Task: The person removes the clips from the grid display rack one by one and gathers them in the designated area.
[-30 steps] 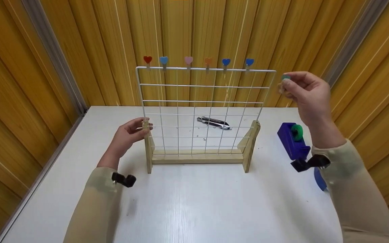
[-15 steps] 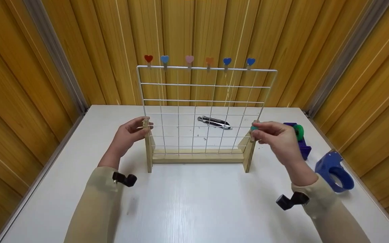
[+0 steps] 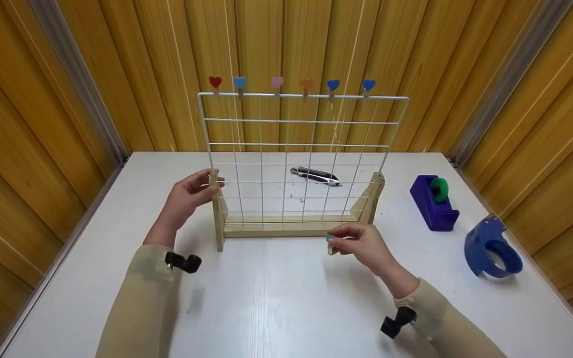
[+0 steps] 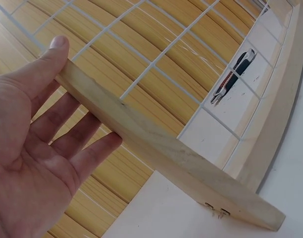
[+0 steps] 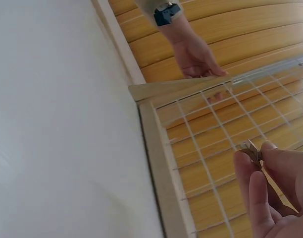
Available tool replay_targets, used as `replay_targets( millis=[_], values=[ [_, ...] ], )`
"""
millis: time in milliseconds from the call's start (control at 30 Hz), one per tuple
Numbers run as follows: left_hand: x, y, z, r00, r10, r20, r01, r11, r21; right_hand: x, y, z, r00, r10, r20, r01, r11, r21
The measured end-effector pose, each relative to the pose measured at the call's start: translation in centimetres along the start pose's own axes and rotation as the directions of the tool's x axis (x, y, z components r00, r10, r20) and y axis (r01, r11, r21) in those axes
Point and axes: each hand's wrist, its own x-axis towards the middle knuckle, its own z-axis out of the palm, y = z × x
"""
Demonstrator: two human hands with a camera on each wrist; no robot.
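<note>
along the top wire (image 3: 388, 97) of the grid rack (image 3: 266, 230), six heart clips (image 3: 276, 82) stand seated in one row: red, light blue, pink, orange and two dark blue. i count this portion as done. no clip sits on the lower wires (image 3: 266, 144). outstanding: one green-topped clip (image 3: 330, 244), not yet fitted, located in front of the rack's lower right part, above the desk (image 3: 246, 298). my right hand (image 3: 366, 246) pinches it between thumb and fingers. my left hand (image 3: 185, 196) curls thumb and fingers round the left upright (image 4: 166, 148), as i judge to steady the rack. whether further clips remain, i cannot tell from these views
</note>
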Motion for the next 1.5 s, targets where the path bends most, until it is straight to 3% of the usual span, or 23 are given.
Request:
replay_targets(
  millis=[233, 533, 1500],
  values=[
    [0.0, 0.4, -0.1, 1.0, 0.012, -0.007, -0.012, 1.0, 0.011, 1.3, 2.5, 4.1, 0.997, 0.03, 0.069, -0.032, 0.999, 0.028],
    [0.2, 0.4, 0.1, 1.0, 0.017, -0.012, -0.017, 1.0, 0.005, 2.4, 4.3, 7.2, 0.995, 0.076, 0.068, -0.074, 0.997, -0.027],
    [0.0, -0.2, 0.2, 1.0, 0.002, -0.016, -0.001, 1.0, 0.019, 2.5, 5.6, 7.7, 0.993, 0.069, 0.094, -0.063, 0.996, -0.058]
  ],
)
